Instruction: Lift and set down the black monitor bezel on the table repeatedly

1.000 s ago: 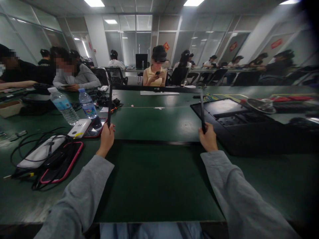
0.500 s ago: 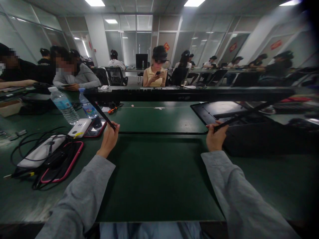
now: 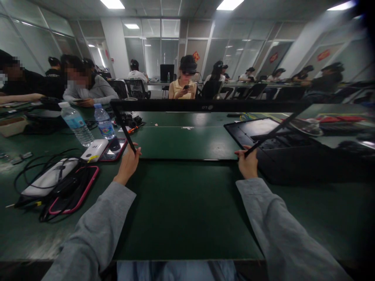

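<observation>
A thin black monitor bezel (image 3: 181,106), an empty rectangular frame with an upside-down LG logo on its wider far strip, is held tilted over the green table (image 3: 187,210). My left hand (image 3: 129,160) pinches its left side near the lower corner. On the opposite side, my right hand (image 3: 248,162) has its fingers closed round the right strip near the other lower corner. Just beyond my right hand lies a large black panel (image 3: 293,152), which looks like a monitor back cover, with its inner face partly showing.
Left of my arm are a tangled black cable (image 3: 22,173), white power banks (image 3: 95,150) and pink-edged phones (image 3: 84,191). Two water bottles (image 3: 76,125) stand behind them, near an orange-handled tool (image 3: 133,129). A person (image 3: 183,84) sits across the table; others sit around the room.
The bezel's far strip has tipped, turning its LG logo more towards me, and its right end has shifted left. My right hand has moved slightly left; my left hand stays nearly still.
</observation>
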Tool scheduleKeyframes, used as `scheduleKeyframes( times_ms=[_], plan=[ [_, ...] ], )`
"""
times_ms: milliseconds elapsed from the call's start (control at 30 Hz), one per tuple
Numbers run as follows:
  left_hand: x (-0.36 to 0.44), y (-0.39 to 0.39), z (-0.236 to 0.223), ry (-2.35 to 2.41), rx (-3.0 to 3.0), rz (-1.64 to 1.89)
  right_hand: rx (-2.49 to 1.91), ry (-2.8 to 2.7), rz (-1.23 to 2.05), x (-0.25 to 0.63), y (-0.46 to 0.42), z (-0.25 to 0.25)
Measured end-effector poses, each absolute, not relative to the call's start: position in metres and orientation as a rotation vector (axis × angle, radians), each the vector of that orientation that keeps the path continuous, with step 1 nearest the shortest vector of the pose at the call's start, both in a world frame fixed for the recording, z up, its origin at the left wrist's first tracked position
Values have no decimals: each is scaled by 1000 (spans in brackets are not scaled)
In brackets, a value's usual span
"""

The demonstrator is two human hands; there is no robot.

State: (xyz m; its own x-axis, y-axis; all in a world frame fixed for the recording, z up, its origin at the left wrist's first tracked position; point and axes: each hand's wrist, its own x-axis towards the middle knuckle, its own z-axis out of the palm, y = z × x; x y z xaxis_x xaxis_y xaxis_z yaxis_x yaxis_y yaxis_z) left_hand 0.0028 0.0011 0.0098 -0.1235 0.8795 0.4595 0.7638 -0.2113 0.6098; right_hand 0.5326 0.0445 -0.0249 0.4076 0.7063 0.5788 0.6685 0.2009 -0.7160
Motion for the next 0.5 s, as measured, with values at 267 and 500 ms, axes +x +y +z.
scheduleKeyframes(
  times_ms=[267,500],
  plan=[
    [7,-4,21,1950,1974,1239,-1459,-1245,-11,526,36,-11],
    [6,-3,21,1941,1995,1308,-1451,-1240,-37,524,32,-6]
  ],
)
